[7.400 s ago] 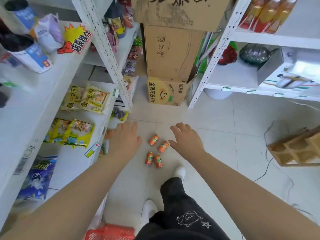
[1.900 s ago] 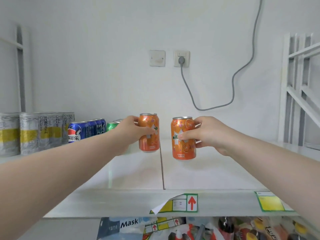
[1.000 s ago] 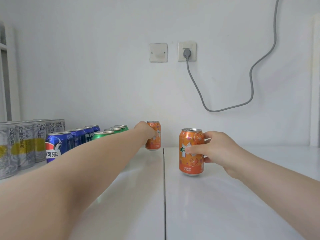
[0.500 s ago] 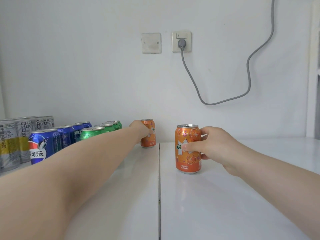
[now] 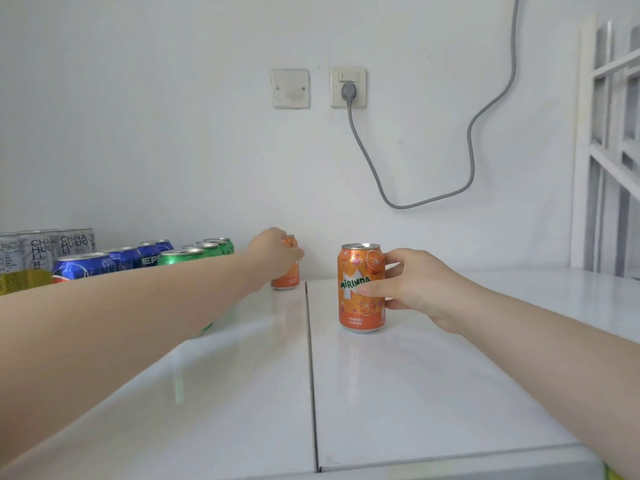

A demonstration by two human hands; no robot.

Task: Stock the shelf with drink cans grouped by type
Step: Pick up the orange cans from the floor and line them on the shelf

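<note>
The shelf [image 5: 450, 393] is a white surface split by a front-to-back seam; all stock sits left of that seam, toward the wall.

Existing stock is arranged in files running front to back, one type per file: grey tea cans [image 5: 45, 251] outermost, then blue cola cans [image 5: 104, 266], then green cans [image 5: 194, 254]. This layout fixes the next free file just right of the green cans.

The left grip [image 5: 277, 256] reaches the full depth of the shelf and is closed around the upper part of the far orange can [image 5: 285, 280]. This can stands upright close to the wall, beside the green file and just left of the seam. Judgement: it is placed deepest so later cans can queue in front.

The right grip [image 5: 415, 285] holds the near orange can [image 5: 362, 289] by its side, thumb across the label, fingers behind. The can is upright, apparently resting on the shelf right of the seam, apart from its file. Judgement: it is parked there until the left arm clears the lane.
</note>
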